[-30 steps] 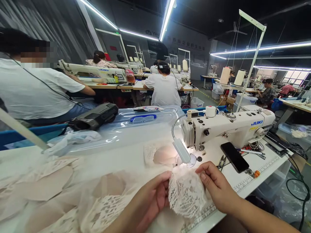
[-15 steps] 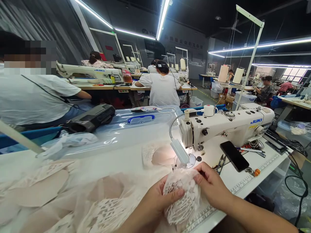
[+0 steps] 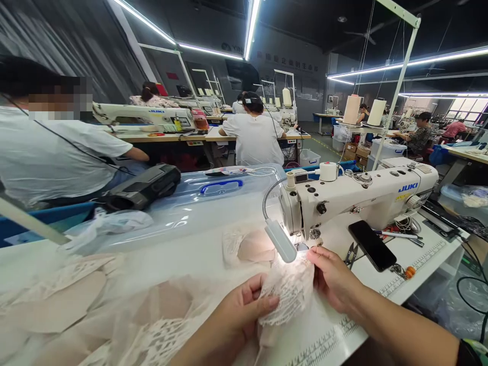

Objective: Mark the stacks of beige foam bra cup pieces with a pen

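Note:
Both my hands hold a white lace fabric piece [image 3: 288, 292] at the sewing machine [image 3: 343, 195]. My left hand [image 3: 249, 307] pinches its left edge between thumb and fingers. At the upper right edge, my right hand [image 3: 331, 272] grips it, thumb and forefinger closed. The far edge of the lace lies beneath the lit lamp [image 3: 281, 241], which hides the needle area. Just behind sits another lace piece with a beige cup shape [image 3: 253, 247]. More lace and beige pieces [image 3: 160, 310] are spread left of my hands.
Right of my hands lie scissors [image 3: 351, 255], a black phone [image 3: 372, 246] and pens [image 3: 400, 234]. A ruler strip [image 3: 343, 330] runs along the table's front edge. Behind stands a clear plastic box lid with a blue handle [image 3: 221, 187] and a black device [image 3: 143, 187]. Co-workers sit at other machines.
Both hands have carried the lace forward, bringing its far edge under the lamp by the machine's needle area. The view has shifted slightly.

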A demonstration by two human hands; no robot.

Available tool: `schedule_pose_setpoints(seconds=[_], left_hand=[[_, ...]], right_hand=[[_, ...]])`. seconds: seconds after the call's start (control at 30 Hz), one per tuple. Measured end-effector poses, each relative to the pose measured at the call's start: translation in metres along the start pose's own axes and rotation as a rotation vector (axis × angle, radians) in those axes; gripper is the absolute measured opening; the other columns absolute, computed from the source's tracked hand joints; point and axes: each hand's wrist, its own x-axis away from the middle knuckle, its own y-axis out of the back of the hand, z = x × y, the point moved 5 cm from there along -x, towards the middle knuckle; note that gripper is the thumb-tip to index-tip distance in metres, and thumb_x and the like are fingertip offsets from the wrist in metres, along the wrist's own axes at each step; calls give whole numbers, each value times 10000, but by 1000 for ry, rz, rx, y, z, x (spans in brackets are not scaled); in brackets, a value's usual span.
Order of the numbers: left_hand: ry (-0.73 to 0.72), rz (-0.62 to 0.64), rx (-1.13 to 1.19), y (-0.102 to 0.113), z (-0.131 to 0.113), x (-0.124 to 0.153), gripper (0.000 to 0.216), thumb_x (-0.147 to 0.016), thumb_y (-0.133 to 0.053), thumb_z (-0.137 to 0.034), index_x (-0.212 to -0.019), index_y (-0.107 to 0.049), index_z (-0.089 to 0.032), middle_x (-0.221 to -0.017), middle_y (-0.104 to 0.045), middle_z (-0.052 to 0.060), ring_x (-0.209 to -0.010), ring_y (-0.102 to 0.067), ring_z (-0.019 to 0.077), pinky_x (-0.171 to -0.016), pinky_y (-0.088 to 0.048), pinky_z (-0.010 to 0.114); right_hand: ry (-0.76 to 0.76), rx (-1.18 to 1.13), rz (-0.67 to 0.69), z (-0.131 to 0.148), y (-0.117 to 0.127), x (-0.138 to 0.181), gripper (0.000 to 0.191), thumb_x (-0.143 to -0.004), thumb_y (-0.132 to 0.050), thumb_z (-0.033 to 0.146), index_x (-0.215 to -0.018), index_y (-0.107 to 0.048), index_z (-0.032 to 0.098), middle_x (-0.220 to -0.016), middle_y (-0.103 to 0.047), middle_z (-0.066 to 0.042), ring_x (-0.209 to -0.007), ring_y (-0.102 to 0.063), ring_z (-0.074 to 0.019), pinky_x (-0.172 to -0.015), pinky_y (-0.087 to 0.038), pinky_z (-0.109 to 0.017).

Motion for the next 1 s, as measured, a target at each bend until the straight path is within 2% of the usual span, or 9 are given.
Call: schedule_pose_setpoints(seconds=[0.13, 0.23, 0.43, 0.47, 0.6, 0.67, 0.73, 0.8, 1.0], left_hand=[[-44, -115, 7, 10, -11, 0, 429, -679, -950, -432, -1001, -787, -201, -811, -797, 57, -817, -763, 246, -742, -589, 289], [4, -85, -58, 14, -13, 2, 354, -691, -930, -449, -874, -796, -177, -780, -780, 72, -789, -737, 261, -715, -574, 307], [0, 423, -609, 5, -18, 12, 276, -807, -811, -504, -801, -821, -228, -934, -775, 83, -984, -685, 336, -930, -527, 409], [-29, 412, -647, 8, -20, 12, 292, -821, -788, -536, -810, -802, -244, -964, -768, 73, -1010, -676, 334, -930, -522, 405], [-202, 17, -603, 29, -33, 6, 465, -799, -764, -658, -1093, -723, -299, -1181, -732, 62, -1185, -624, 311, -968, -494, 363], [-180, 41, -600, 24, -29, 8, 584, -710, -850, -640, -1150, -706, -284, -1124, -726, 64, -1103, -640, 299, -921, -505, 355], [-104, 110, -615, 15, -23, 12, 494, -693, -877, -603, -985, -719, -238, -907, -691, 28, -873, -629, 234, -771, -497, 314], [-111, 57, -567, 11, -26, 18, 428, -744, -845, -592, -843, -672, -214, -796, -627, -3, -770, -570, 182, -706, -458, 283], [-153, 102, -665, 26, -45, 18, 618, -824, -598, -817, -870, -683, -207, -817, -642, 16, -773, -563, 188, -744, -465, 313]], right_hand=[[-30, -67, 41, -5, -1, -6, 511, -588, -883, 585, -702, -553, 211, -627, -506, 64, -587, -422, -101, -570, -327, -244], [-34, -91, 43, -10, 0, -9, 450, -601, -872, 522, -765, -602, 203, -647, -534, 61, -606, -451, -102, -584, -349, -239], [-32, -57, 30, -11, 2, -5, 423, -659, -841, 511, -841, -609, 208, -633, -541, 72, -595, -451, -108, -590, -335, -245], [-30, -38, 46, -10, 0, -2, 429, -665, -848, 514, -848, -615, 205, -639, -551, 69, -599, -453, -110, -596, -334, -248], [69, 232, 208, -6, -15, 13, 377, -782, -822, 508, -913, -641, 205, -648, -527, 75, -607, -422, -112, -610, -318, -259], [123, 320, 268, -5, -23, 19, 384, -849, -777, 552, -963, -638, 213, -685, -535, 68, -640, -446, -119, -628, -342, -262], [117, 223, 307, -7, -29, 24, 478, -835, -784, 623, -1033, -611, 223, -763, -592, 52, -685, -512, -126, -664, -395, -265], [47, 80, 381, -13, -33, 30, 595, -757, -860, 630, -1106, -583, 235, -854, -652, 30, -743, -587, -139, -724, -457, -281], [15, 10, 526, -3, -8, 66, 506, -731, -925, 465, -1100, -684, 216, -957, -694, -24, -833, -631, -151, -755, -475, -258]])
